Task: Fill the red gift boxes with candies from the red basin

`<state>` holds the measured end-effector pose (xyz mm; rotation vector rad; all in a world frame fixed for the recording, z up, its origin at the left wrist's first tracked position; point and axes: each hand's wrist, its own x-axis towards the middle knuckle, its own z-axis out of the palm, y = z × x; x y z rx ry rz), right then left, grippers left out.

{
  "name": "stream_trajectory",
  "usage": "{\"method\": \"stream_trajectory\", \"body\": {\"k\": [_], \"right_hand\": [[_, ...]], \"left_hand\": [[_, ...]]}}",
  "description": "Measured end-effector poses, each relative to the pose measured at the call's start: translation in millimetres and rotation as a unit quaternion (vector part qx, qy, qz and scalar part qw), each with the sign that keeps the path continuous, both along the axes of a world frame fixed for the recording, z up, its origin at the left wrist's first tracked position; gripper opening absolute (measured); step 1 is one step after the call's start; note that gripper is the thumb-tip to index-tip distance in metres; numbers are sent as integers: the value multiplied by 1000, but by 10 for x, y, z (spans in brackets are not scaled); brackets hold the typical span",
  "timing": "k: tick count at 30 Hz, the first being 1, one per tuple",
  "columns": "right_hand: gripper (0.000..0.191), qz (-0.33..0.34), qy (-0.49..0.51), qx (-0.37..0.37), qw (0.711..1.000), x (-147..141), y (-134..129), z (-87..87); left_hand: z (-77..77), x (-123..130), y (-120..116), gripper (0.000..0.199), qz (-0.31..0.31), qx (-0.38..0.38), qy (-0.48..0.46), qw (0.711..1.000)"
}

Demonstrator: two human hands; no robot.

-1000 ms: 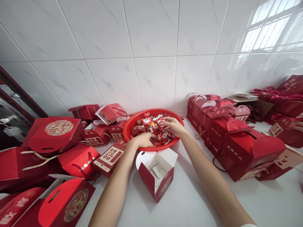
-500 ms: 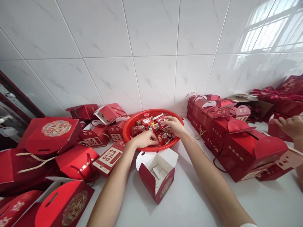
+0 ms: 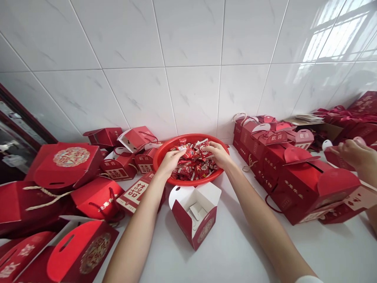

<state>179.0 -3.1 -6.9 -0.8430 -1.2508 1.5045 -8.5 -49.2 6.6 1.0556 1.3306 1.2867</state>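
A red plastic basket (image 3: 206, 182) filled with small red-wrapped candies (image 3: 188, 171) stands against the wall. Over its left side, my left hand (image 3: 170, 162) has its fingers closed on a red and white candy wrapper (image 3: 182, 149). At the basket's right side, my right hand (image 3: 220, 154) pinches a red wrapped candy (image 3: 203, 147) between thumb and fingers. Directly in front of the basket, between my forearms, sits an open red gift box (image 3: 193, 226); its flaps are up and its white inside shows, with folded card at the bottom.
Red gift boxes (image 3: 66, 165) crowd the left side, some with rope handles. To the right runs a row of closed boxes (image 3: 282, 177). Beyond it, another person's hand (image 3: 355, 153) is at a red box (image 3: 338, 157). A tiled wall (image 3: 191, 94) bounds the white table (image 3: 235, 251).
My left hand has lifted from the candies at the basket's front and moved up and left, now with a wrapper at its fingertips. The right hand stays near the same packet.
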Motion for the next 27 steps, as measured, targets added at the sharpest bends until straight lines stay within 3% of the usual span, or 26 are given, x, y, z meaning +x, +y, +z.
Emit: {"method": "stream_trajectory", "body": {"k": [7, 12, 19, 24, 27], "right_hand": [[26, 40, -11, 28, 999, 8, -61, 33], [47, 77, -60, 24, 995, -5, -57, 4], [64, 105, -57, 30, 992, 3, -81, 14], [35, 102, -40, 24, 994, -4, -60, -3], [28, 75, -37, 18, 996, -9, -51, -5]], "left_hand": [[-52, -46, 58, 22, 28, -22, -28, 999], [-60, -43, 51, 24, 4, -39, -14, 999], [-12, -58, 22, 31, -48, 0, -30, 998], [-34, -93, 35, 20, -84, 69, -19, 994], [-65, -105, 30, 25, -80, 111, 2, 991]]}}
